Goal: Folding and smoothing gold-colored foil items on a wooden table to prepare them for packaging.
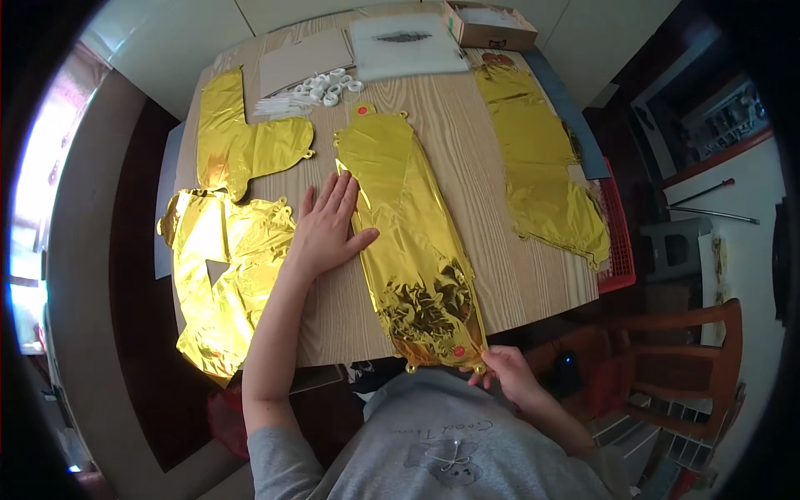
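A long, flat gold foil balloon point(392, 192) lies lengthwise in front of me, its near end crumpled and reaching over the table's front edge. My left hand point(327, 225) lies flat with fingers stretched out, across the balloon's left edge and the wood beside it. With fingers closed, my right hand point(507, 372) grips the balloon's near right corner by a small tab. To the left lie an L-shaped gold foil balloon point(250, 142) and, nearer, an A-shaped gold foil balloon point(237, 267) with a triangular gap. Another gold foil balloon point(542, 150) lies flat at the right.
White ring-shaped pieces point(329, 86) and thin white sticks point(283, 106) lie toward the back of the wooden table point(458, 150). Behind them are a flat board point(304, 58), a translucent packet point(408, 50) and an open box point(492, 29). A red basket point(617, 250) and a chair point(679, 358) stand right.
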A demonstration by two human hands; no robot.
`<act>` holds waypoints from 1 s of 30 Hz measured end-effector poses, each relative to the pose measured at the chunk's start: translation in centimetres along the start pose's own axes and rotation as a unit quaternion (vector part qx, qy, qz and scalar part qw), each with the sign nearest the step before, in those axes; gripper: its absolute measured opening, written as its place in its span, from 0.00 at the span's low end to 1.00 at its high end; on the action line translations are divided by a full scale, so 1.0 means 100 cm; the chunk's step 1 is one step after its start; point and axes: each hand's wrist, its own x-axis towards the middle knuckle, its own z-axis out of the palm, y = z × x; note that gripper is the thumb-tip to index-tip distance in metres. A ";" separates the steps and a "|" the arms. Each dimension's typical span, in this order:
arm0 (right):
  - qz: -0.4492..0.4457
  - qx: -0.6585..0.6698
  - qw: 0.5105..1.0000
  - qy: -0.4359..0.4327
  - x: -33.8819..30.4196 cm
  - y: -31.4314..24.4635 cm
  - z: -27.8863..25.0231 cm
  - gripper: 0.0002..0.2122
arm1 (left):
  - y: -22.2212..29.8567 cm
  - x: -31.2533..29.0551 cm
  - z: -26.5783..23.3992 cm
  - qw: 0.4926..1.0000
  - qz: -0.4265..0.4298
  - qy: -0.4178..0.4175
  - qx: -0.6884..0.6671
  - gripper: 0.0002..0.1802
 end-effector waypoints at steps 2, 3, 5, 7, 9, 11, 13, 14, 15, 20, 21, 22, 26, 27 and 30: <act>-0.001 0.014 1.000 0.007 0.004 -0.006 0.006 0.15 | 0.002 0.000 -0.001 1.000 0.002 0.002 0.005 0.51; 0.002 0.015 1.000 0.013 0.004 -0.006 0.007 0.14 | 0.001 -0.001 0.000 1.000 0.006 0.008 0.005 0.52; -0.001 0.026 0.999 0.024 0.005 -0.006 0.008 0.13 | 0.001 -0.001 -0.002 1.000 0.004 0.009 0.004 0.52; -0.009 0.021 0.999 0.030 0.004 -0.006 0.008 0.13 | 0.001 -0.001 -0.001 1.000 0.002 0.003 0.005 0.52; -0.013 0.019 0.999 0.034 0.005 -0.006 0.008 0.13 | 0.001 -0.001 -0.001 1.000 0.000 0.003 0.009 0.52; -0.014 0.020 0.999 0.036 0.005 -0.005 0.007 0.13 | 0.001 -0.002 0.000 1.000 0.001 0.005 0.012 0.52; -0.020 0.008 0.999 0.037 0.003 -0.006 0.006 0.13 | 0.000 -0.002 0.001 1.000 0.002 0.010 0.012 0.52; -0.023 0.002 0.999 0.037 0.003 -0.006 0.005 0.13 | 0.000 -0.003 0.000 1.000 0.001 0.010 0.012 0.51; -0.026 0.000 0.999 0.042 0.003 -0.006 0.005 0.12 | 0.001 -0.002 0.000 1.000 0.002 0.010 0.011 0.51; -0.026 -0.012 0.998 0.054 0.001 -0.005 0.004 0.12 | 0.002 -0.001 -0.003 1.000 0.001 -0.009 0.008 0.51; -0.027 -0.015 0.998 0.055 0.000 -0.005 0.004 0.12 | 0.002 -0.001 -0.003 1.000 0.000 -0.009 0.009 0.51; -0.027 -0.018 0.998 0.055 -0.001 -0.006 0.005 0.12 | 0.002 -0.001 -0.003 1.000 0.000 -0.010 0.011 0.51; -0.023 -0.014 0.998 0.059 -0.002 -0.002 0.002 0.12 | 0.001 -0.001 -0.001 1.000 0.004 -0.004 0.014 0.51; -0.024 -0.014 0.998 0.059 -0.001 -0.001 0.002 0.12 | 0.001 -0.001 -0.002 1.000 0.003 -0.006 0.014 0.52; -0.028 -0.016 0.998 0.057 -0.001 0.000 0.001 0.11 | 0.002 -0.002 -0.002 1.000 0.001 -0.009 0.011 0.52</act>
